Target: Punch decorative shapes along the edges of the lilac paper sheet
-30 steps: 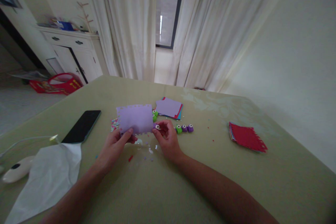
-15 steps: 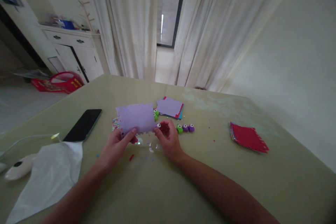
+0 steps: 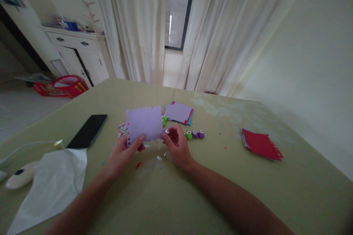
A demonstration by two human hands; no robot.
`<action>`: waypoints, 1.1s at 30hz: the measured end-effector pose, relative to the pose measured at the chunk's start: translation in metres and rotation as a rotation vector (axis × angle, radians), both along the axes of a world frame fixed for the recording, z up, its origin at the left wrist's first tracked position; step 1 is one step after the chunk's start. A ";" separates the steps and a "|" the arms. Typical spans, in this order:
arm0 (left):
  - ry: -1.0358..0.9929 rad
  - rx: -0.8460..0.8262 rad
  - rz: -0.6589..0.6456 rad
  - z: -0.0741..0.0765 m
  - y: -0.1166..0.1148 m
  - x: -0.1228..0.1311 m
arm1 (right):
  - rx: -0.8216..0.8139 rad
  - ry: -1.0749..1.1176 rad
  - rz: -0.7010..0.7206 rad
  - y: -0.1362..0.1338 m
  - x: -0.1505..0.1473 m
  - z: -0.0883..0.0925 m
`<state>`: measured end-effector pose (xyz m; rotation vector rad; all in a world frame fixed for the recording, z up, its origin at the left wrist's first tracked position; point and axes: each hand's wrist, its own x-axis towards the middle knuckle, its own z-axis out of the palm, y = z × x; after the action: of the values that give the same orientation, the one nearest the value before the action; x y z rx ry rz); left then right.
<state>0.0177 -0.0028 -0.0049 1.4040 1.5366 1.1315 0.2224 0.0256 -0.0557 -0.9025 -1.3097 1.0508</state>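
Observation:
My left hand [image 3: 127, 154] pinches the lower left edge of a lilac paper sheet [image 3: 145, 123] with small notches along its edges. At the sheet's lower right corner, my right hand [image 3: 178, 143] is closed around a small purple paper punch [image 3: 166, 131] with a white eye, mostly hidden by the fingers. Right of that hand stand a green punch [image 3: 189, 135] and two purple punches [image 3: 198, 134] in a row. More green eyed punches [image 3: 164, 119] peek out behind the sheet. Below the hands lie white paper scraps [image 3: 159, 158] and a red scrap [image 3: 138, 165].
A stack of lilac, red and blue paper [image 3: 179, 113] lies behind my hands. Notched red sheets [image 3: 261, 144] are stacked at the right. On the left are a black phone [image 3: 87, 131], a white cloth [image 3: 52, 187], a cable [image 3: 30, 143] and a white mouse-shaped object [image 3: 20, 176].
The lilac sheet has turned, its left edge shifting right and its face more upright. White scraps seen in midair before now lie on the table. Both hands have barely moved.

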 end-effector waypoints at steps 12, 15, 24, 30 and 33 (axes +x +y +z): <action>-0.028 -0.022 0.009 0.003 -0.001 0.004 | -0.007 -0.015 -0.010 -0.001 0.001 0.002; -0.010 -0.012 -0.008 0.003 -0.001 0.003 | -0.005 -0.004 -0.005 -0.001 0.000 0.002; -0.019 -0.012 -0.003 -0.001 0.000 0.002 | -0.023 0.039 0.002 -0.001 -0.001 0.003; -0.033 -0.023 -0.013 -0.001 0.000 0.003 | -0.038 0.051 0.008 -0.001 -0.001 0.002; -0.015 -0.018 -0.020 -0.002 0.000 0.002 | -0.033 0.058 0.005 0.000 0.000 0.001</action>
<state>0.0201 -0.0031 -0.0064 1.3931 1.5152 1.1111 0.2220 0.0252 -0.0550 -0.8874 -1.2500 1.0970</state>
